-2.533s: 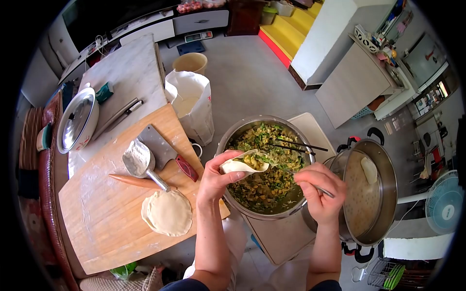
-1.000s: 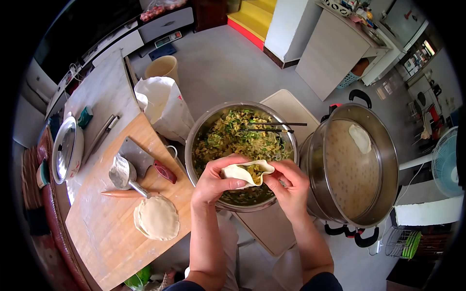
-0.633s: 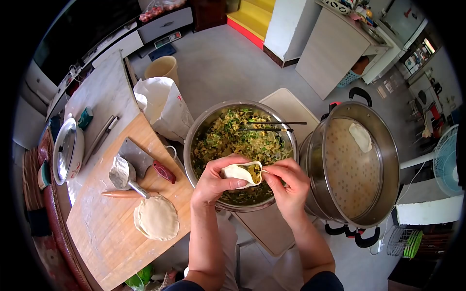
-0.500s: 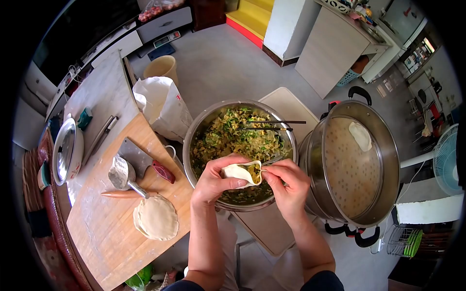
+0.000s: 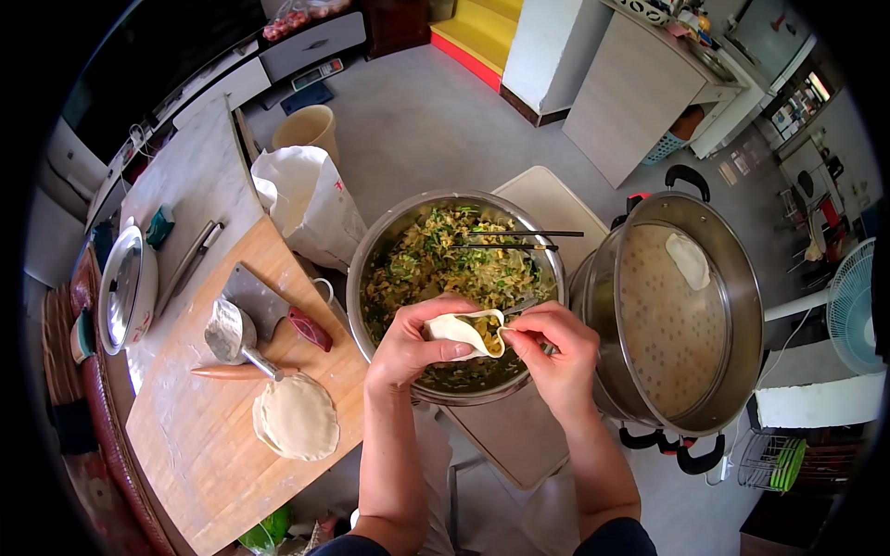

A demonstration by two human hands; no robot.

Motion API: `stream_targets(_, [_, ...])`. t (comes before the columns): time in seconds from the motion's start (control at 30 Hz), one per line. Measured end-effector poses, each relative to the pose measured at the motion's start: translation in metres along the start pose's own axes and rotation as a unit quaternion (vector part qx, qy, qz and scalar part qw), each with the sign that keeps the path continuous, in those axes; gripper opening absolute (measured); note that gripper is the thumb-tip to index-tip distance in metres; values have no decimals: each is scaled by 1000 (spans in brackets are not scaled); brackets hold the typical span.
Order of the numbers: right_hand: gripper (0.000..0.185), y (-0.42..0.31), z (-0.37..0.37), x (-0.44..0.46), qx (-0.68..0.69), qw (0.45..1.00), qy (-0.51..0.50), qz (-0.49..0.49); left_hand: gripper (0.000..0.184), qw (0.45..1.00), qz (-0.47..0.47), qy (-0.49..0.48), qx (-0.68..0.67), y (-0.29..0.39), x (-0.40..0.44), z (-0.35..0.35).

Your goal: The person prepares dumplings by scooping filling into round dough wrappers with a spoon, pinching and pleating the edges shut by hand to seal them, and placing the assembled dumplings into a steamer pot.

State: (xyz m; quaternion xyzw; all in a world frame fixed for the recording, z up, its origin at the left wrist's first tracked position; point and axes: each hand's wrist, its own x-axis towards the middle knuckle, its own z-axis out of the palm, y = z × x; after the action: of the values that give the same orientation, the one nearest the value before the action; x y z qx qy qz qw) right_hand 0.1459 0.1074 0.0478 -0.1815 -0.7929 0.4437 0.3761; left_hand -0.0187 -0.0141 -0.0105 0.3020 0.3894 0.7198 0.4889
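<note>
Over the near side of a steel bowl [image 5: 363, 326], my left hand [image 5: 413, 345] is closed round a partly folded dumpling [image 5: 451, 330]. Its white wrapper is open on the right, where yellow-green filling shows. My right hand [image 5: 556, 350] pinches the wrapper's right edge between thumb and forefinger. Chopped vegetable filling [image 5: 445, 255] lies in the bowl. Chopsticks [image 5: 528, 233] rest across its right rim, and a metal utensil sticks out just behind my right fingers. One finished dumpling [image 5: 687, 261] sits on the perforated tray of a steamer pot [image 5: 630, 361] at the right.
Left of the bowl, a wooden board [image 5: 204, 463] carries stacked round wrappers [image 5: 297, 417], a rolling pin [image 5: 218, 372], a flour scoop [image 5: 229, 332] and a cleaver [image 5: 255, 295]. A white sack [image 5: 320, 218] stands behind the board. A fan [image 5: 853, 301] is at far right.
My right hand has shifted slightly right, drawing the wrapper's edge with it. The dumpling stays in my left hand, and the view has moved very little.
</note>
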Motion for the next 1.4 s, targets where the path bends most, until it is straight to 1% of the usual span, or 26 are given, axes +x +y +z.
stream_targets(0.07, [14, 0, -1, 0, 20, 1000, -3, 9, 49, 1000, 1, 9, 13, -1, 0, 2])
stream_targets(0.17, [13, 0, -2, -3, 122, 981, -18, 150, 50, 1000, 4, 5, 26, 0, 1, 3])
stream_targets(0.27, [12, 0, -8, 1, 85, 988, -64, 112, 49, 1000, 10, -10, 23, -1, 2, 4])
stream_targets(0.37, [11, 3, -6, 0, 91, 991, -49, 90, 47, 999, 10, -31, 20, 0, 3, 3])
stream_targets(0.4, [11, 3, -5, 0, 64, 995, -42, 58, 46, 999, 9, -38, 20, 0, 3, 3])
stream_targets(0.47, [10, 4, -5, 1, 8, 1000, -29, -6, 46, 1000, 5, -21, 20, 0, 3, 6])
stream_targets(0.57, [10, 2, -2, -1, -16, 1000, -9, 1, 46, 1000, -5, 3, 15, -1, 4, 8])
stream_targets(0.67, [14, 0, -7, 0, 29, 997, -45, 60, 46, 1000, -14, 23, -5, -2, 4, 9])
stream_targets(0.77, [20, -4, -9, 3, 102, 990, -74, 55, 46, 999, -12, 32, -32, -2, 4, 10])
stream_targets(0.87, [24, -2, -14, 5, 90, 989, -108, 56, 46, 999, -9, 31, -38, -1, 4, 10])
stream_targets(0.97, [23, 4, -12, 3, 57, 994, -88, 28, 46, 999, -6, 20, -26, -1, 4, 10])
stream_targets(1.07, [20, 6, -12, 1, 52, 995, -80, 38, 46, 1000, -5, 4, -1, -1, 4, 8])
stream_targets(1.1, [18, 6, -12, 2, 42, 996, -76, 27, 45, 1000, -4, -2, 8, -1, 5, 8])
stream_targets(1.27, [14, 0, -12, 5, -4, 998, -63, -12, 44, 997, 34, -32, 65, 4, 6, 13])
stream_targets(1.4, [14, -1, -12, 4, 43, 995, -64, 58, 43, 994, 55, -51, 85, 6, 8, 14])
